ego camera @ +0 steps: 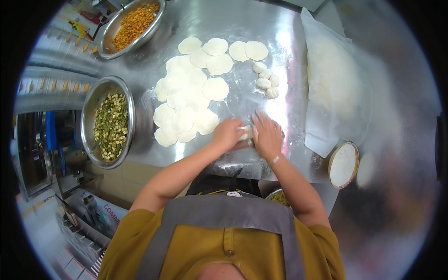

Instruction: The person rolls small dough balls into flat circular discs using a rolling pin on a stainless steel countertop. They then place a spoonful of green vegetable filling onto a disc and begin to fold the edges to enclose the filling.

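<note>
My left hand (227,133) is curled at the near side of the steel worktop, its thumb and fingers on the edge of a small pale piece of dough (246,133). Close beside it, my right hand (267,136) lies palm down with its fingers stretched forward, blurred by motion. What lies beneath that palm is mostly hidden; a dark tip shows at its right side, and a brownish blur appears below the dough. Left of my hands, thin round dough wrappers (185,87) overlap in a large patch. Several small dough balls (266,78) sit together beyond my right hand.
Two steel bowls stand at the left, one with chopped greens and pale cubes (110,127), one with orange filling (134,26). Plastic sheeting (332,91) covers a pale mass at the right, near a bowl of white flour (343,166). Flour dusts the steel worktop (231,21).
</note>
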